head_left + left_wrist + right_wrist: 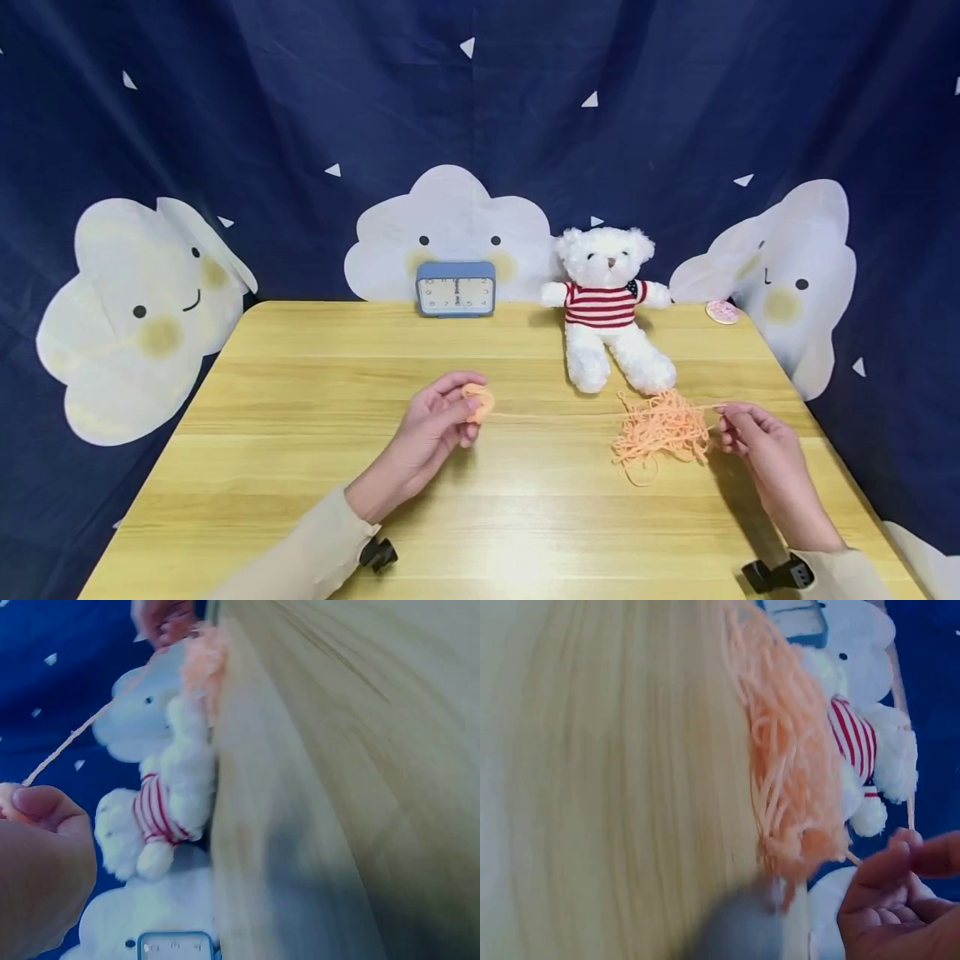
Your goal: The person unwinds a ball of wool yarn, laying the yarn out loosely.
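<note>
Pinched between the thumb and fingers of my left hand [431, 429] is a small wound bundle of peach-orange yarn [486, 400]. From it a single strand [558, 415] stretches rightward across the table to my right hand [768, 450], passing the loose yarn pile [662, 432] in the head view. My right thumb and fingertips pinch the yarn just right of that tangled pile. In the right wrist view the right hand [900, 900] is beside the pile [791, 742], with a strand running up from its fingertips. The left wrist view shows the strand [71, 739] taut.
A white teddy bear [600, 304] in a red-striped shirt sits behind the yarn pile, its foot close to it. At the table's back edge stand a blue clock [456, 289] and, farther right, a pink round object [722, 312]. A dark blue cloud-patterned curtain [300, 100] hangs behind.
</note>
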`<move>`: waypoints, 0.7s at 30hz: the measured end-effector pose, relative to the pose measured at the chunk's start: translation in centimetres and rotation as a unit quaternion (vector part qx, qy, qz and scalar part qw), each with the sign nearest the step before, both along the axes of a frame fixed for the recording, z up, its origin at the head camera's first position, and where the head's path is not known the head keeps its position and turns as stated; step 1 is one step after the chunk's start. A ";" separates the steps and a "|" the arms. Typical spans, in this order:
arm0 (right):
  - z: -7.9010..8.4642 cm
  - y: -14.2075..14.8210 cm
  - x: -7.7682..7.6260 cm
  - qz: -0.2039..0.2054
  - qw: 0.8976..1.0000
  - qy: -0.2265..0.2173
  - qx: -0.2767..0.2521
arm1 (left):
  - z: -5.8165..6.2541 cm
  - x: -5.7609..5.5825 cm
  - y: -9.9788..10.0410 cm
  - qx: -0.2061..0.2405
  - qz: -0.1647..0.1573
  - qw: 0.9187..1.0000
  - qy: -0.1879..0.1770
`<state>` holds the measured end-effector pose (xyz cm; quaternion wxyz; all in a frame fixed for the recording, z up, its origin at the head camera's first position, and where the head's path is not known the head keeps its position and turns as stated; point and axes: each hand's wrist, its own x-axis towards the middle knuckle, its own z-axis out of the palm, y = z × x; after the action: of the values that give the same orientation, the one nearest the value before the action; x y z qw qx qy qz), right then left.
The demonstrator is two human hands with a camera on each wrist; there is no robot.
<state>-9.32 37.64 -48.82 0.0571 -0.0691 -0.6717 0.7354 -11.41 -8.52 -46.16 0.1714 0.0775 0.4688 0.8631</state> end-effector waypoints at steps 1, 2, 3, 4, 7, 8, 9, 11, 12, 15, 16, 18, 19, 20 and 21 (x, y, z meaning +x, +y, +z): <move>0.0 0.1 0.0 0.006 1.000 -0.006 0.019 | 0.2 0.2 -0.5 0.015 0.008 1.000 0.002; -0.1 0.2 0.0 0.012 0.999 -0.013 0.038 | 0.2 0.3 -0.9 0.031 0.012 0.999 0.008; -0.1 0.3 0.0 0.019 0.998 -0.019 0.057 | 0.3 0.5 -1.3 0.044 0.015 0.999 0.014; -0.1 0.3 0.0 0.028 0.997 -0.022 0.071 | 0.4 0.6 -1.7 0.054 0.017 0.998 0.020; 0.0 0.1 0.2 0.045 0.994 -0.018 0.098 | 0.5 0.8 -2.3 0.072 0.012 0.997 0.027; 0.1 -0.1 0.3 0.042 0.993 -0.018 0.108 | 0.5 0.8 -2.4 0.074 0.010 0.997 0.025; 0.3 -0.5 0.4 0.035 0.991 -0.015 0.128 | 0.4 0.8 -2.4 0.075 0.008 0.997 0.022; 0.8 -1.6 0.5 0.007 0.985 -0.012 0.172 | 0.3 0.5 -2.3 0.070 0.006 0.997 0.013; 1.1 -2.4 0.6 -0.013 0.980 -0.010 0.197 | 0.3 0.4 -2.2 0.067 0.006 0.998 0.008; 2.2 -5.0 0.4 -0.062 0.967 0.005 0.248 | 0.2 -0.1 -1.9 0.056 0.003 0.998 -0.003; 2.6 -5.9 0.3 -0.065 0.966 0.014 0.248 | 0.1 -0.2 -1.8 0.052 0.002 0.999 -0.004; 3.3 -7.8 0.0 -0.044 0.969 0.036 0.240 | 0.2 -0.4 -1.5 0.041 0.001 0.999 -0.004; 3.7 -8.8 -0.1 -0.023 0.972 0.046 0.231 | 0.2 -0.5 -1.4 0.036 0.001 0.999 -0.002; 4.0 -9.8 -0.2 0.006 0.974 0.055 0.220 | 0.3 -0.5 -1.2 0.031 0.001 1.000 0.000; 4.2 -10.8 -0.4 0.039 0.975 0.063 0.209 | 0.3 -0.5 -1.0 0.027 0.003 1.000 0.000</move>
<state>-9.72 26.88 -44.63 0.0837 0.0177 -0.8076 0.5835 -11.94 -9.56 -45.83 0.1664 0.0802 0.4459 0.8758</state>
